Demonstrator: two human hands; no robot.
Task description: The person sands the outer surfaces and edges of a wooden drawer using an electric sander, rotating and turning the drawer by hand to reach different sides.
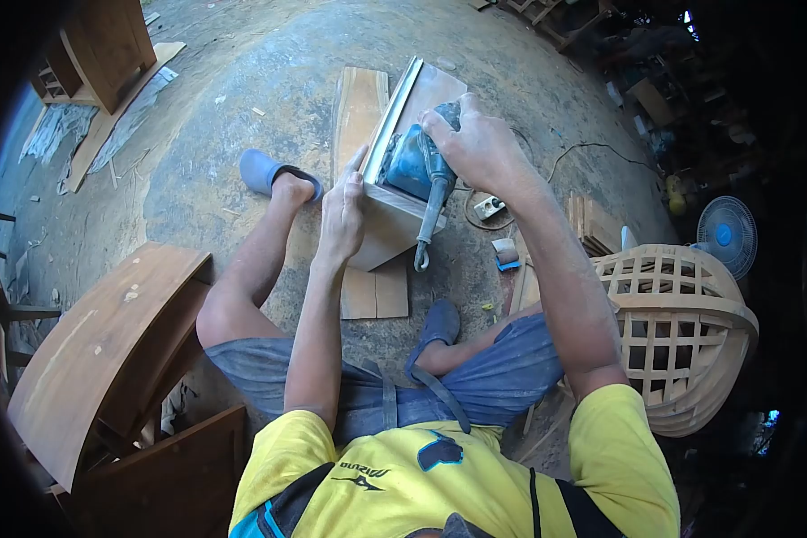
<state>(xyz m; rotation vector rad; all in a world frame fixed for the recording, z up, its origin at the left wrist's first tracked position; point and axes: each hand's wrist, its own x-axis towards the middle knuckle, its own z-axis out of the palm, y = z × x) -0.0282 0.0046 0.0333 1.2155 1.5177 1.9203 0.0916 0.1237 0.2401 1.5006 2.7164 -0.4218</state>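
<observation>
In the head view, my right hand [480,148] is wrapped over the top of a blue electric sander [409,163], whose grey cord sleeve hangs toward me. Under the sander is a wooden drawer [387,229] turned on its side, with a pale metal drawer slide [394,119] running along its left edge. My left hand [342,213] grips the drawer's near left corner, thumb on top; some of its fingers are hidden. Beneath the drawer lie wooden boards [360,99] on the ground.
A curved wooden furniture piece [108,336] stands at my left. To my right are a lattice-work wooden frame [668,336], a fan [727,235] and stacked wood pieces [592,224]. A power socket [489,208] with its cable lies beyond my right foot. A cabinet [108,54] stands far left.
</observation>
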